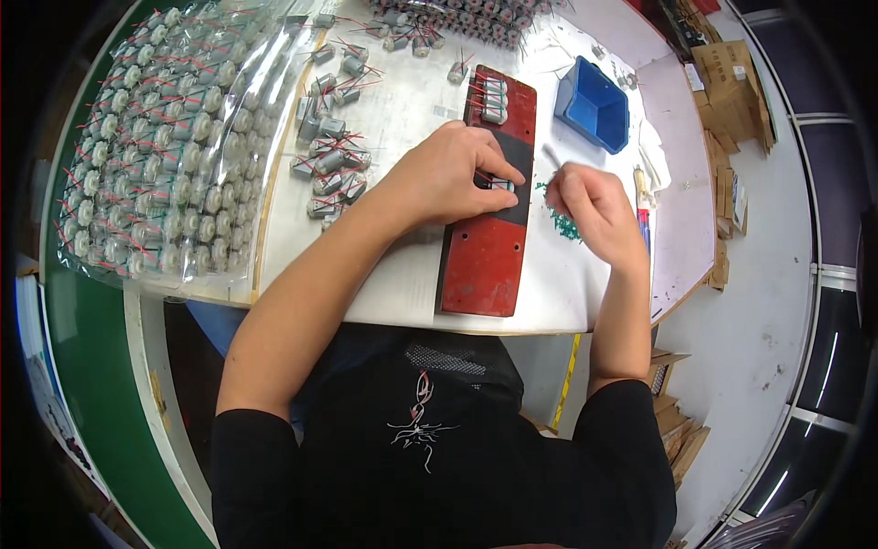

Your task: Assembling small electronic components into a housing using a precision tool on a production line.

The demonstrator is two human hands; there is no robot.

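Note:
On the black middle part of a long red block (483, 265), my left hand (453, 174) pinches a small electric motor (502, 186) between thumb and fingers. The fingers cover most of the motor. To the right, my right hand (594, 206) is closed around a thin grey rod-like tool (551, 156); its tip points up and away from me, and its exact kind is unclear. Just left of that hand lies a scatter of tiny green pieces (564, 224). A few motors with red wires (494, 101) sit in a row at the block's far end.
Loose wired motors (331, 163) lie left of the block. Further left, many more fill a clear plastic tray (151, 146). A blue bin (594, 105) stands at the back right, near a red-and-blue handled tool (643, 220). More motors (466, 18) are stacked at the back.

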